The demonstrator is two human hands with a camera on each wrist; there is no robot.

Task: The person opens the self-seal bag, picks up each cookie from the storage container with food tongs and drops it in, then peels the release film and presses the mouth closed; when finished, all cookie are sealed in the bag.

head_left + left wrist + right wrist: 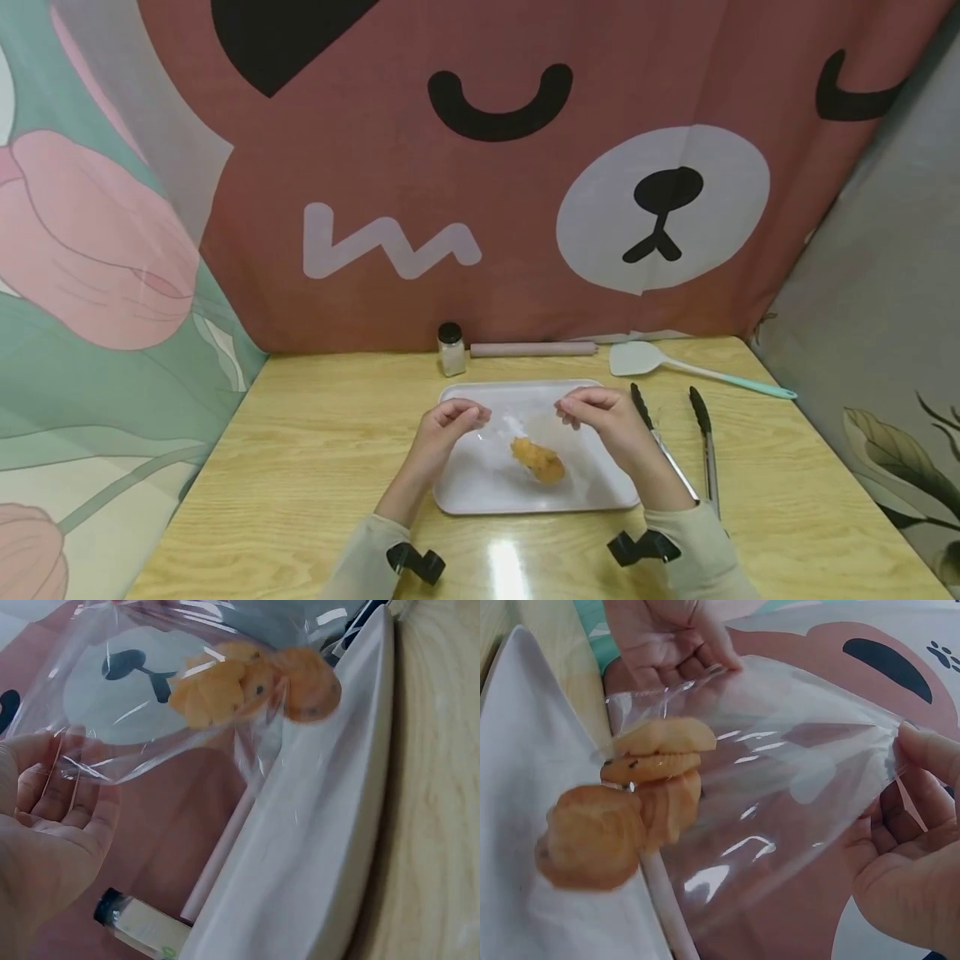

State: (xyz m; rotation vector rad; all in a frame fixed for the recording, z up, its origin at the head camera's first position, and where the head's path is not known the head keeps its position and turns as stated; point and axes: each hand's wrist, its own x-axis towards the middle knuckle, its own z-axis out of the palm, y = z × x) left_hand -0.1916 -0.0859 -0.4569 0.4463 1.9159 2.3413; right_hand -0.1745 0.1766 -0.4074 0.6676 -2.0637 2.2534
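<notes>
A clear plastic bag (795,772) is stretched between both hands above a white tray (457,487). My left hand (452,425) pinches one edge of it between thumb and fingers. At the opposite edge, my right hand (603,412) pinches the film, which gathers into folds there. Several round orange-yellow cookies (660,772) with dark specks bunch at the low end of the bag, over the tray. The lowest stack is blurred, and I cannot tell whether it is inside the film or past its edge.
Metal tongs (708,450) with black tips lie right of the tray. Behind it are a black-capped jar (452,350), a pale pink rod (532,349) and a white spatula (637,358) with a mint handle. A printed curtain (375,308) hangs along the table's back edge.
</notes>
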